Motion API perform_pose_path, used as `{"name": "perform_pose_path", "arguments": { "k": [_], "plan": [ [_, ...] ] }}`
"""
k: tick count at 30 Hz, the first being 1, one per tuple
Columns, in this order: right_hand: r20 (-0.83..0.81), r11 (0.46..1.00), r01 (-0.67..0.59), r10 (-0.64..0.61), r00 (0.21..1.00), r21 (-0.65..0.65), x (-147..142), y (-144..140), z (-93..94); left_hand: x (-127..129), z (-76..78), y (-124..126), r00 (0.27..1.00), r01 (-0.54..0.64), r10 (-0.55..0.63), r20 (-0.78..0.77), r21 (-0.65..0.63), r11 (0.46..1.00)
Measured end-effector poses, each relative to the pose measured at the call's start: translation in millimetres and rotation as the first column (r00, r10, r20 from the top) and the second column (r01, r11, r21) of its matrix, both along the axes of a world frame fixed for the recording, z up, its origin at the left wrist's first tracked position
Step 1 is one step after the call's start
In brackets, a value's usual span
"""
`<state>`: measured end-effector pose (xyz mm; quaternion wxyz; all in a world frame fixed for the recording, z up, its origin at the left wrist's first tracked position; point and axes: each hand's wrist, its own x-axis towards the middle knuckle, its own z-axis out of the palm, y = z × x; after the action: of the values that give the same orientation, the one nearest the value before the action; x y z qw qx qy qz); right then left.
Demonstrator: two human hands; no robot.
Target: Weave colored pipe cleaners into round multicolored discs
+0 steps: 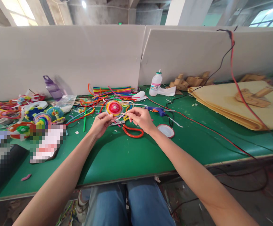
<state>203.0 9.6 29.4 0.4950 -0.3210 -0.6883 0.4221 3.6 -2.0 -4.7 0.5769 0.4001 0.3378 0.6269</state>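
We are holding the coiled disc [114,108] above the green table [136,157], our nearly closed left hand [101,123] pinching its lower rim, our right hand [140,119] pinching a slim pale piece [124,113] beside it. The disc is looking light, soft and crushable, its rim offering the safest grip.

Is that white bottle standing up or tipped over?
Upright: the white bottle rests on its base on the table, green cap at the top.
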Motion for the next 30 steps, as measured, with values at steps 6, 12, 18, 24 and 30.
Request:
{"name": "perform_pose_path", "arguments": {
  "k": [6, 12, 18, 24, 30],
  "plan": [
    [0.039, 0.999, 0.017, -0.018, 0.999, 0.032, -0.7, -3.1, 1.5, -0.6, -0.1, -0.1, 1.0, -0.014, 0.014, -0.019, -0.009, 1.0],
    [0.038, 1.0, 0.002, -0.003, 0.999, 0.025, -1.0, -4.6, 2.1, -0.4, 0.1, -0.3, 0.999, -0.026, 0.026, -0.019, -0.011, 1.0],
    [0.03, 1.0, -0.018, 0.018, 0.999, 0.003, -1.7, -4.5, 1.4, -0.5, 1.2, -0.1, 1.0, -0.024, 0.024, -0.013, -0.014, 1.0],
    [0.028, 1.0, -0.024, 0.024, 0.999, 0.005, -1.9, -4.7, 1.1, -1.1, 0.6, 0.0, 1.0, -0.02, 0.02, -0.007, -0.008, 1.0],
    [0.028, 1.0, -0.026, 0.026, 0.999, 0.009, -2.0, -4.8, 1.2, -1.7, 0.7, 0.5, 1.0, -0.01, 0.01, 0.007, -0.014, 1.0]
  ]
}}
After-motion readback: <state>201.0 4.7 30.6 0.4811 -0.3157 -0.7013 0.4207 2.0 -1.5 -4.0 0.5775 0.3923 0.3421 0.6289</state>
